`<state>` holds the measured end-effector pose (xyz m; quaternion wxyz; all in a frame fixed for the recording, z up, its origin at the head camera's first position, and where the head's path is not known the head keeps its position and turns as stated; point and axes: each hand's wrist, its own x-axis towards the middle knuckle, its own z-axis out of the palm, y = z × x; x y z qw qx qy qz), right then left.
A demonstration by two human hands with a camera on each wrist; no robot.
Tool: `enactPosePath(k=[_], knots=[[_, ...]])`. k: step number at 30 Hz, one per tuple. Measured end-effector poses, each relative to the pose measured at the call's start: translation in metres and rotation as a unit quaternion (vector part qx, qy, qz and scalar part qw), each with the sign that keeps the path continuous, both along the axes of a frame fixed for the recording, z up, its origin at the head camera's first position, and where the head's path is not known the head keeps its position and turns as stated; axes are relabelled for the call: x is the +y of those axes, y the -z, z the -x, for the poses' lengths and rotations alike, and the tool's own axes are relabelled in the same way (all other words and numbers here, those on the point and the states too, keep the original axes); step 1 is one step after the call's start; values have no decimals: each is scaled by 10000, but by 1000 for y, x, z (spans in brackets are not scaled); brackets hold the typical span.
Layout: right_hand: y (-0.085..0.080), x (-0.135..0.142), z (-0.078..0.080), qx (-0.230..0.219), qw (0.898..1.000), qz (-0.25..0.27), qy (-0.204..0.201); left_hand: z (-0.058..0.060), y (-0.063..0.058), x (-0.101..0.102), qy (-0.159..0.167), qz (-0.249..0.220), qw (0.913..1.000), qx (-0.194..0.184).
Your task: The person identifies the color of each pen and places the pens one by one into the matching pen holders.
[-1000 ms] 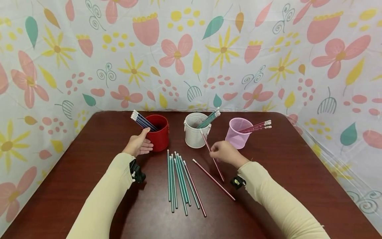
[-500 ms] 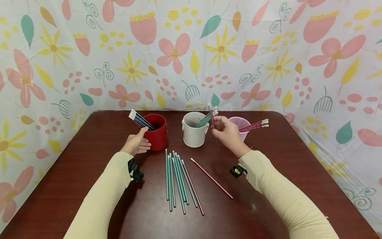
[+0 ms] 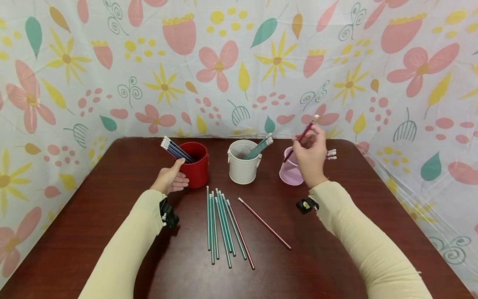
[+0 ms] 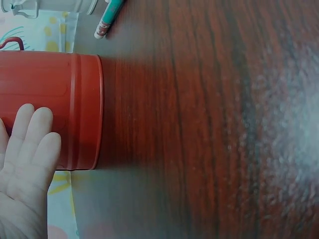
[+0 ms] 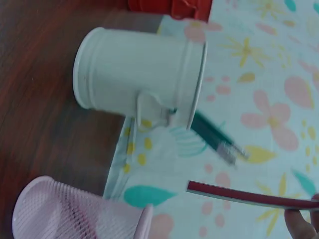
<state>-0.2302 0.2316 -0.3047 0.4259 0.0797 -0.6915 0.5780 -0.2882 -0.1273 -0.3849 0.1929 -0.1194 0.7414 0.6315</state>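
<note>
My right hand point(image 3: 314, 160) pinches a dark red pencil point(image 3: 307, 130), tilted with its white eraser end up and its lower end in front of the pink mesh cup point(image 3: 289, 176). In the right wrist view this pencil's plain end point(image 5: 214, 190) points toward that cup's side, apart from it. My left hand point(image 3: 170, 178) rests against the red bucket point(image 3: 198, 173), thumb near the rim. Straight fingers point(image 4: 44, 149) lie along the bucket's wall in the left wrist view. Dark blue pencils point(image 3: 174, 148) lean in the red bucket.
Between the two containers stands a white bucket point(image 3: 242, 169) with green pencils point(image 3: 259, 149) leaning right. More green pencils point(image 3: 225, 226) lie on the brown table point(image 3: 321, 257), beside a red pencil point(image 3: 242, 238) and another red pencil point(image 3: 266, 224). A floral cloth point(image 3: 220, 104) hangs behind.
My right hand has lifted the red pencil from the table before the white bucket and carried it up and right to the pink cup. The left hand has stayed at the red bucket.
</note>
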Motion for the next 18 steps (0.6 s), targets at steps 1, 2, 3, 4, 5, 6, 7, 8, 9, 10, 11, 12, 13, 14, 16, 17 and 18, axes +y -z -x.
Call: enactPosePath(k=[1, 2, 3, 4, 5, 6, 7, 8, 9, 10, 11, 12, 13, 14, 16, 17, 18], knots=[[0, 4, 1, 45, 9997, 182, 124, 0, 0, 0, -2, -6, 10000, -9], [0, 8, 2, 70, 9990, 360, 255, 0, 0, 0, 3, -5, 10000, -12], [0, 12, 3, 78, 9978, 542, 371, 0, 0, 0, -7, -10, 10000, -10], [0, 16, 3, 40, 9962, 720, 493, 0, 0, 0, -13, -13, 10000, 3], [-1, 20, 3, 5, 9940, 911, 608, 0, 0, 0, -33, -10, 10000, 2], [-1, 24, 4, -44, 9915, 1080, 731, -1, 0, 0, -21, -21, 10000, 18], [-1, 28, 4, -82, 9889, 1216, 848, -1, -1, 0, -7, -34, 10000, 35], [-1, 32, 4, -107, 9863, 1358, 931, -1, -1, 0, -5, -45, 10000, 41], [-1, 35, 3, -154, 9837, 1465, 1029, -2, -1, 0, -6, -54, 10000, 49], [-1, 39, 3, -200, 9813, 1552, 1117, -2, -1, 0, -1, -60, 10000, 50], [0, 42, 3, -227, 9794, 1615, 1191, -2, -1, 0, 3, -59, 10000, 44], [0, 44, 3, -230, 9778, 1681, 1231, -2, -1, 0, 5, -58, 10000, 43], [1, 46, 3, -248, 9763, 1721, 1291, -2, 0, 0, -6, -53, 10000, 39], [2, 49, 2, -274, 9746, 1775, 1338, -2, 0, 0, -18, -41, 10000, 37], [3, 53, 2, -226, 9716, 1915, 1368, -2, 0, 0, -1, -21, 10000, 48], [3, 55, 3, -167, 9700, 2017, 1344, -2, 0, 0, 0, -19, 10000, 49], [4, 57, 3, -100, 9682, 2136, 1298, -2, 0, 0, 0, -16, 10000, 54]])
